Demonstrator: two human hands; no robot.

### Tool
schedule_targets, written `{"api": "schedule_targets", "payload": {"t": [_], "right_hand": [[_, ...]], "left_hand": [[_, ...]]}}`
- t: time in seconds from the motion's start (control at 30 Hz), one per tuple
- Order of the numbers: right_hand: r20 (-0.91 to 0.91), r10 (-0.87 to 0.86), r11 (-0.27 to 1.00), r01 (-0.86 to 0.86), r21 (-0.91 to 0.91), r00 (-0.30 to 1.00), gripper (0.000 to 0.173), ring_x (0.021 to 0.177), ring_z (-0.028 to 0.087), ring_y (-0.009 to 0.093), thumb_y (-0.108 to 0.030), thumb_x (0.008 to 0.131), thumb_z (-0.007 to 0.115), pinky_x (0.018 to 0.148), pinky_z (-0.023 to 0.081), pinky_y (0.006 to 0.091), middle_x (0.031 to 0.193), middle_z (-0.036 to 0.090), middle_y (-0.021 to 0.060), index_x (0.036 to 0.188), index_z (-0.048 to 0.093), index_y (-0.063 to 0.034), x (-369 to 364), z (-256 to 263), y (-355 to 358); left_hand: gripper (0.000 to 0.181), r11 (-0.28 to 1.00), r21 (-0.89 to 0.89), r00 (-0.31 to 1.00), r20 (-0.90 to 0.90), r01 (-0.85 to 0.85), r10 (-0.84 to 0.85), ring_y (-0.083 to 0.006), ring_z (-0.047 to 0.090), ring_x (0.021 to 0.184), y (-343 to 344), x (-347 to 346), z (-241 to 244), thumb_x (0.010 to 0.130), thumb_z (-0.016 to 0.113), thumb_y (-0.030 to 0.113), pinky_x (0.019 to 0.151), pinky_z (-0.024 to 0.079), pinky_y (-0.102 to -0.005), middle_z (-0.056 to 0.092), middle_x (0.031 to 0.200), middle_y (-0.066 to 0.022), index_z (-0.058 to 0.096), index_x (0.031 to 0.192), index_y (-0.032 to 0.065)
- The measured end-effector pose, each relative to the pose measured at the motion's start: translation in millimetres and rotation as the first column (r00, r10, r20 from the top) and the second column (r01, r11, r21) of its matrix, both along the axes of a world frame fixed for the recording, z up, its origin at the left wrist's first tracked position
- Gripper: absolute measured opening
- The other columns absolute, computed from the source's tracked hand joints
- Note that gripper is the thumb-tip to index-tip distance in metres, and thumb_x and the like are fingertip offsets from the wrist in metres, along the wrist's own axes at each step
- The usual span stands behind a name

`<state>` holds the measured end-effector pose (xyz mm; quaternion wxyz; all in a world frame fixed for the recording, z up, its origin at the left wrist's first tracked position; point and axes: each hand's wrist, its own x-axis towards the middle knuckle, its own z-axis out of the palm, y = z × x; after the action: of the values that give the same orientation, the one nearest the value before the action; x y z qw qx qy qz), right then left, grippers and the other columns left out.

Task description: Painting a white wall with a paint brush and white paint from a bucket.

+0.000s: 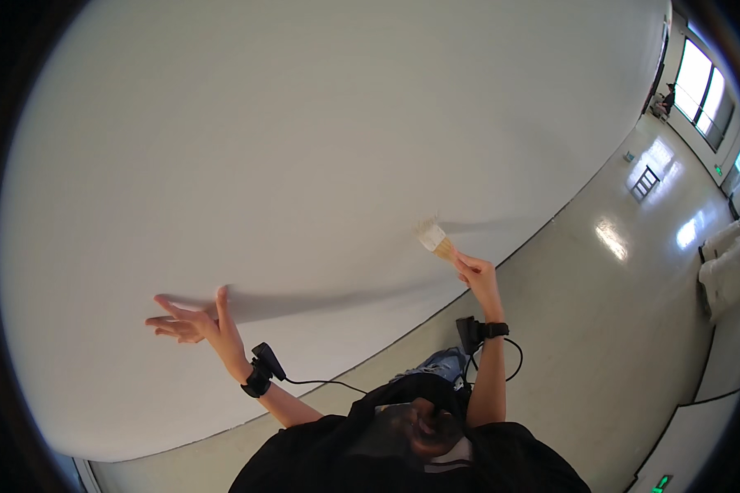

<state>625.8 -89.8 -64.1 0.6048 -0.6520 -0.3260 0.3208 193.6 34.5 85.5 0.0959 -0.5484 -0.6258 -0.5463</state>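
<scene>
My right hand [480, 277] grips the wooden handle of a flat paintbrush [435, 237]. Its pale bristles point up and left toward a large white wall [320, 154], and the brush casts a shadow to its right. Whether the bristles touch the wall I cannot tell. To the left, my left hand [200, 320] holds nothing, its fingers spread at the wall. A long shadow runs rightward from that hand. Each wrist wears a black strap with a small device, the left one [260, 373] and the right one [484, 331] both trailing a cable.
The shiny floor [579, 320] meets the wall along a dark line. A small dark frame-like object [646, 182] stands on it at the right. A person [667, 101] sits far off near a window [703, 86]. White-covered bulky items [724, 271] line the right side.
</scene>
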Motion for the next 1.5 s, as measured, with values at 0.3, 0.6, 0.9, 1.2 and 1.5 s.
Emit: {"api": "schedule_targets", "payload": {"t": [0.3, 0.6, 0.9, 1.2, 1.5], "right_hand": [[0.377, -0.163, 0.977, 0.204, -0.07, 0.912, 0.03, 0.06, 0.037, 0.007, -0.024, 0.098, 0.068, 0.056, 0.034, 0.026, 0.071, 0.054, -0.0094, 0.126, 0.071, -0.0164, -4, 95, -38], [0.286, -0.032, 0.961, -0.049, 0.272, 0.958, 0.039, 0.061, 0.027, 0.013, -0.01, 0.099, 0.065, 0.054, 0.031, 0.0272, 0.076, 0.035, 0.0047, 0.136, 0.064, -0.0203, -90, 127, 20], [0.314, 0.106, 0.994, -0.109, -0.008, 0.943, 0.036, 0.061, 0.025, 0.019, -0.013, 0.097, 0.066, 0.053, 0.03, 0.0339, 0.074, 0.027, 0.009, 0.133, 0.066, -0.0213, -71, 129, -4], [0.616, 0.01, 0.955, 0.175, -0.24, 0.788, 0.033, 0.06, 0.057, 0.022, -0.028, 0.095, 0.069, 0.063, 0.047, 0.0333, 0.092, 0.069, 0.0235, 0.121, 0.071, -0.0095, -76, 63, -35], [0.218, -0.375, 0.897, 0.293, 0.332, 0.901, 0.032, 0.062, 0.025, 0.01, -0.019, 0.101, 0.065, 0.052, 0.022, 0.028, 0.066, 0.033, 0.002, 0.131, 0.066, -0.0079, -95, 217, -8]], "left_hand": [[0.112, 1.0, 0.003, 1.0, -0.018, -0.007, 0.007, -0.0507, -0.017, 0.151, 4, -2, -2, 0.085, 0.07, 0.065, 0.11, -0.003, -0.0775, -0.022, 0.166, -0.0219, 0.001, 0.164, 0.025], [0.115, 0.999, 0.001, 0.998, -0.052, -0.035, 0.035, -0.0515, -0.016, 0.151, 9, -5, -7, 0.083, 0.071, 0.066, 0.11, -0.001, -0.0778, -0.021, 0.166, -0.0222, 0.002, 0.164, 0.024], [0.112, 0.999, 0.004, 0.998, -0.044, -0.051, 0.051, -0.0521, -0.013, 0.151, 11, -15, -9, 0.083, 0.066, 0.072, 0.111, 0.001, -0.0763, -0.017, 0.167, -0.0224, 0.005, 0.165, 0.0239], [0.092, 0.97, 0.234, 0.981, 0.195, -0.07, 0.023, -0.0404, -0.009, 0.155, -4, 31, 40, 0.095, 0.059, 0.061, 0.115, -0.005, -0.0694, -0.013, 0.169, -0.0154, 0.015, 0.163, 0.0178], [0.121, 0.999, 0.04, 0.992, -0.119, 0.035, -0.03, -0.0501, -0.021, 0.15, -11, 64, 62, 0.073, 0.078, 0.069, 0.106, -0.009, -0.0796, -0.018, 0.166, -0.0241, 0.015, 0.163, 0.0186]]}}
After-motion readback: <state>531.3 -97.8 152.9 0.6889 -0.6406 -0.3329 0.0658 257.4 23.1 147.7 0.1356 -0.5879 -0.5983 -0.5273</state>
